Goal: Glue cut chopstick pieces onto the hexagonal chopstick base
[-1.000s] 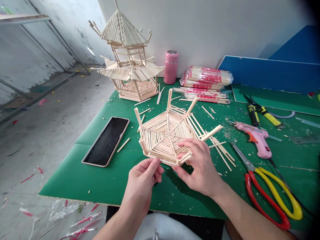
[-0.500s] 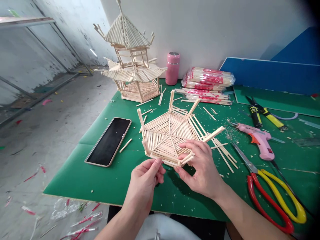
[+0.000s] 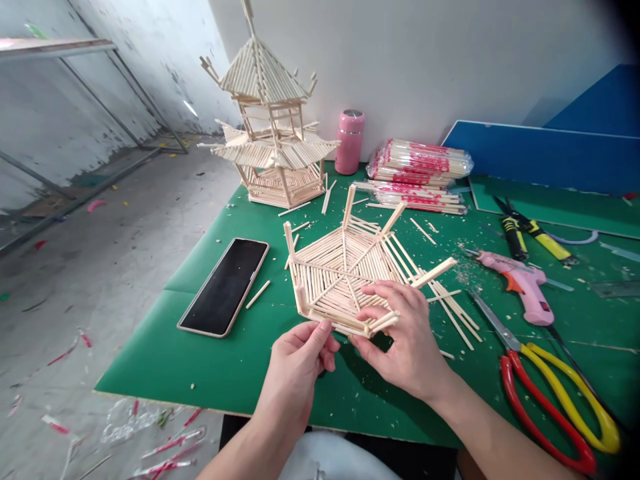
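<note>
Hexagon of sticks, held tilted over the counter: left hand fingers pinch its near edge, right hand fingers grip the near-right corner, hiding it. Pagoda behind, its spire cut off at the top.

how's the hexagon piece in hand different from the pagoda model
The hexagon piece is one flat open tier with upright posts; the pagoda model stacks tiers under a pointed roof. The hexagon piece is held by the left hand and right hand; the pagoda model stands untouched on the green mat. Both are pale wooden sticks.
</note>
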Tool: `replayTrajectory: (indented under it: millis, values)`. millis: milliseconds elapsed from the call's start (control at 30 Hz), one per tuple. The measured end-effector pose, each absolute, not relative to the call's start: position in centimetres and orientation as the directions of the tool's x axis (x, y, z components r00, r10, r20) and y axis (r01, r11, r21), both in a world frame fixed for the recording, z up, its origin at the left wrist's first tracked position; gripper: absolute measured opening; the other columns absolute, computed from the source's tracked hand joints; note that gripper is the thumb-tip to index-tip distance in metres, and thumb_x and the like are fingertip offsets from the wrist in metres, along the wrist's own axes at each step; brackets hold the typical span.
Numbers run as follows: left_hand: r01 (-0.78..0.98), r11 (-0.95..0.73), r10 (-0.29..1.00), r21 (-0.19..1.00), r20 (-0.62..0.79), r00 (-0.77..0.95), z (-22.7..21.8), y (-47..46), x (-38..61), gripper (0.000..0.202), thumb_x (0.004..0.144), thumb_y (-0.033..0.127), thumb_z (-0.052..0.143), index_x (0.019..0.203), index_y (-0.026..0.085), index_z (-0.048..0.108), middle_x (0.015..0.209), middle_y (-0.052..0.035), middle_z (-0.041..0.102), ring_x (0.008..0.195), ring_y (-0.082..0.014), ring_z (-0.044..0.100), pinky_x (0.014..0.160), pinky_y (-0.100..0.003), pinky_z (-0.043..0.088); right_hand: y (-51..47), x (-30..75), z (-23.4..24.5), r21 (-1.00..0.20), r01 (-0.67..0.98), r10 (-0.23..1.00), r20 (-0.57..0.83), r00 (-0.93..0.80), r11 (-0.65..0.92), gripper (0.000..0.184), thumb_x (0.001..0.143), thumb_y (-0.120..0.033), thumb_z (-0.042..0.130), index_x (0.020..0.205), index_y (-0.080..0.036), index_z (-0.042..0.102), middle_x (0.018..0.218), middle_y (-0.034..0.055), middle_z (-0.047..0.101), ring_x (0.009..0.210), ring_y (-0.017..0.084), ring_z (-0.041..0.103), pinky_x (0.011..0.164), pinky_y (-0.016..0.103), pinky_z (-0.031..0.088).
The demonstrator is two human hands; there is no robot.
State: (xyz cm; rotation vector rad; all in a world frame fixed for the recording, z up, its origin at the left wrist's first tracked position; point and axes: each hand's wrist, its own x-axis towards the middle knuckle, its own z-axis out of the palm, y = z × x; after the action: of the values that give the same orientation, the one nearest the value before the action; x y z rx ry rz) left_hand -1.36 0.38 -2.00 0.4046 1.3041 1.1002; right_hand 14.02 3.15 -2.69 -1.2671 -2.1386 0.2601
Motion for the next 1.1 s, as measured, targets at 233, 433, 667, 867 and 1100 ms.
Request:
replayTrajectory:
  millis: [233, 433, 667, 867, 1100]
  values:
    - [-0.258, 0.549, 0.810, 0.795, -0.583, -0.073, -1.5, -0.2, -2.3, 0.022, 0.062, 0.033, 0.070, 0.067, 0.012, 0.065, 0.052, -0.0016, 0.057, 0.043, -0.0077, 0.044, 0.046, -0.020, 0.034, 3.2, 13.9, -2.4, -0.465, 0.722, 0.846, 0.419, -0.330, 0.512, 0.013, 0.067, -0.032, 0.063, 0.076, -0.024, 0.060, 0.108, 0.0029, 0.056, 0.108, 0.026, 0.045, 0.092, 0.050, 0.027]
    - [0.474, 0.034, 0.979, 0.880, 0.066, -0.192, -0.9, -0.7, -5.8, 0.011, 0.060, 0.025, 0.072, 0.059, 0.020, 0.062, 0.054, 0.0004, 0.052, 0.049, -0.0121, 0.045, 0.049, -0.024, 0.036, 3.1, 13.7, -2.6, -0.472, 0.725, 0.851, 0.419, -0.315, 0.501, 0.017, 0.065, -0.034, 0.065, 0.078, -0.024, 0.059, 0.108, 0.0032, 0.056, 0.108, 0.026, 0.045, 0.093, 0.050, 0.026]
    - [0.686, -0.466, 0.879, 0.559, 0.379, 0.289, -1.2, 3.5, -8.9, 0.046, 0.062, 0.029, 0.071, 0.105, 0.022, 0.056, 0.104, -0.0098, 0.059, 0.097, -0.0263, 0.052, 0.084, -0.039, 0.040, 2.5, 13.6, -2.6, -0.457, 0.773, 0.880, 0.392, -0.270, 0.441, 0.027, 0.064, -0.040, 0.067, 0.083, -0.024, 0.059, 0.112, 0.0032, 0.055, 0.112, 0.027, 0.041, 0.095, 0.052, 0.022]
    - [0.646, -0.382, 0.910, 0.661, 0.146, 0.389, -1.9, 5.4, -8.6, 0.035, 0.065, 0.032, 0.067, 0.097, 0.022, 0.059, 0.095, -0.0075, 0.065, 0.097, -0.0274, 0.053, 0.084, -0.042, 0.040, 2.3, 13.7, -2.7, -0.445, 0.795, 0.898, 0.346, -0.271, 0.412, 0.018, 0.067, -0.035, 0.065, 0.080, -0.024, 0.059, 0.112, 0.0020, 0.055, 0.113, 0.026, 0.040, 0.097, 0.050, 0.020]
    - [0.581, -0.357, 0.912, 0.731, 0.140, 0.384, -3.1, 4.9, -8.3, 0.027, 0.069, 0.025, 0.064, 0.094, 0.020, 0.057, 0.097, -0.0075, 0.063, 0.095, -0.0235, 0.057, 0.083, -0.037, 0.044, 2.5, 14.1, -3.1, -0.422, 0.808, 0.897, 0.344, -0.277, 0.411, 0.008, 0.068, -0.021, 0.060, 0.076, -0.025, 0.060, 0.110, 0.0002, 0.057, 0.113, 0.023, 0.042, 0.100, 0.048, 0.016]
